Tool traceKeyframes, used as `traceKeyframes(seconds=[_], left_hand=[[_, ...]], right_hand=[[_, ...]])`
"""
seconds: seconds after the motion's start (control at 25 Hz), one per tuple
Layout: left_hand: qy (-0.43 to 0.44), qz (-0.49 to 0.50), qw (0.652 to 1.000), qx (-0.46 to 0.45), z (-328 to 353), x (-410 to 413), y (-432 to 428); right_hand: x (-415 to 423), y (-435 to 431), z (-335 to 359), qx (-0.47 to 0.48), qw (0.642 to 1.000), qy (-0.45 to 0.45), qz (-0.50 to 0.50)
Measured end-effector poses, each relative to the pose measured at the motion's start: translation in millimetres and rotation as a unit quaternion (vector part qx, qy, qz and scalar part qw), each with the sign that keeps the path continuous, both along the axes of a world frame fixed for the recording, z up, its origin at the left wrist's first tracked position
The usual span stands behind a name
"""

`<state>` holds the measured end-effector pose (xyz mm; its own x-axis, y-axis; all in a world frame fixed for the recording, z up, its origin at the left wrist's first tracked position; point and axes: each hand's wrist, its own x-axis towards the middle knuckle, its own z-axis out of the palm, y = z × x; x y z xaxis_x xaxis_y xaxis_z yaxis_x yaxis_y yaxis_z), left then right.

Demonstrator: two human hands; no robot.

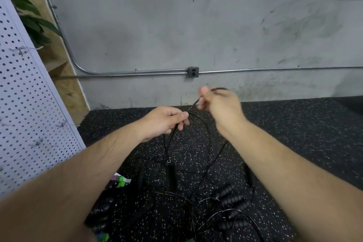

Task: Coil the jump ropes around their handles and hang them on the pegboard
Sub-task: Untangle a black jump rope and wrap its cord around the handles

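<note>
Pinching a black jump rope (204,129), both hands: left (165,122), right (220,106).

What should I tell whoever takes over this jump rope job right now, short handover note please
Left hand: closed, pinching the thin black jump rope cord.
Right hand: blurred, closed on the same cord a little further along.
One black handle of that rope dangles below the hands; loops hang toward the floor.
More ropes and ribbed black handles lie tangled on the speckled floor mat.
Pegboard stands to the left; nothing hangs on its visible hooks.
Done: none hung. Left: coil this rope, hang it, then the others.
</note>
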<state>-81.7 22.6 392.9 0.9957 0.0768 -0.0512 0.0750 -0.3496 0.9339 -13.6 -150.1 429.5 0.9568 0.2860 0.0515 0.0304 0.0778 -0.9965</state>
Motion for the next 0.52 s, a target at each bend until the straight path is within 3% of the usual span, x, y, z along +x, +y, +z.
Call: traceKeyframes(seconds=[0.08,0.12,0.24,0.32,0.44,0.52], left_hand=[[0.002,0.011,1.000,0.013,-1,0,4],[-0.001,0.016,1.000,0.011,-1,1,3],[-0.009,0.009,1.000,-0.006,-4,2,-1],[-0.006,0.001,1.000,-0.015,-5,3,3],[0.005,0.010,1.000,-0.002,-5,2,8],[-0.006,0.024,1.000,-0.015,-5,3,5]], right_hand=[[13,-12,10,0.107,0.993,0.009,-0.051],[12,-14,10,0.097,0.995,0.002,-0.028],[-13,2,-6,-0.080,0.993,-0.006,0.084],[-16,6,-4,-0.115,0.990,-0.029,0.072],[1,-9,13,-0.020,0.999,-0.034,-0.032],[9,-14,14,0.061,0.998,-0.010,-0.023]])
